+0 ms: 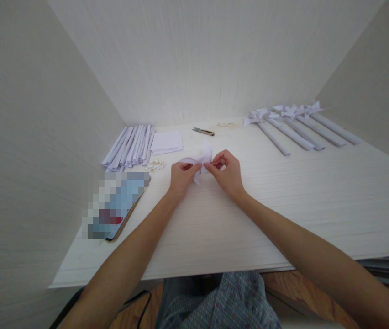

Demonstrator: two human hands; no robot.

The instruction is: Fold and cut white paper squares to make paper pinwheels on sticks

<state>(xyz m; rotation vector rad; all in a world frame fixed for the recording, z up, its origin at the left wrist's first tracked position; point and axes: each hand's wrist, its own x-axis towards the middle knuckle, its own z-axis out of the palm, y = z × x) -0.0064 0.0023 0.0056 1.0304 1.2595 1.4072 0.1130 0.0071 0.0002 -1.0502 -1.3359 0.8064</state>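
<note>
Over the middle of the table, a white paper pinwheel head [207, 151] with curled blades is held between both hands. My left hand [181, 178] pinches its left side between thumb and fingers. From the right, my right hand [228, 172] closes its thumb and fingertips at the centre of the folds. Whether a small fastener sits under the fingertips cannot be seen. A scatter of small whitish-tan pieces [156, 165] lies left of my left hand.
Rolled paper sticks [129, 146] lie bundled at the left, beside stacked paper squares [167, 142]. Thread snips [203, 131] and more small pieces [226, 124] lie farther back. Several pinwheels on paper sticks [293, 128] lie back right. A blurred phone [121, 205] lies front left. Walls enclose the table [283, 192].
</note>
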